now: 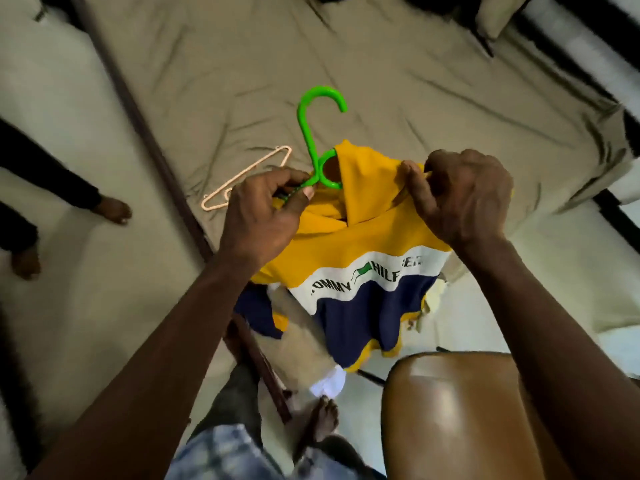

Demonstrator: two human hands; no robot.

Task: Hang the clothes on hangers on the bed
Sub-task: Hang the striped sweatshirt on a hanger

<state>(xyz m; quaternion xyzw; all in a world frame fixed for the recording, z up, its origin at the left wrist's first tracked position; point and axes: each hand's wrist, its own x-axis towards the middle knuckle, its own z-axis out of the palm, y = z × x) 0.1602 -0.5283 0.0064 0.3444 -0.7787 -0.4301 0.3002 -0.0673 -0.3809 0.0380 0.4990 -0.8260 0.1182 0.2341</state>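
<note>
- The left hand (263, 213) has its thumb and curled fingers pinched on the arm of the green hanger (306, 133). This is smooth moulded plastic, with a round loop at the neck just beyond the fingertips and a long stem ending in an open hook farther out.
- The right hand (460, 199) is bunched into a fist on a fold of the hoodie (363, 244), gripping soft yellow knit at the shoulder.
- The hoodie hangs between the two hands and below them. It has a yellow hood and chest, a white band with dark printed lettering, and a navy lower part with yellow trim. The hanger's neck loop sits at its collar opening.
- Beyond the left hand, a thin pale pink hanger (242, 180) lies flat on the bed (381, 81), whose taupe sheet is creased.
- Under the right forearm is a glossy brown chair seat (457, 410) with rounded corners.
</note>
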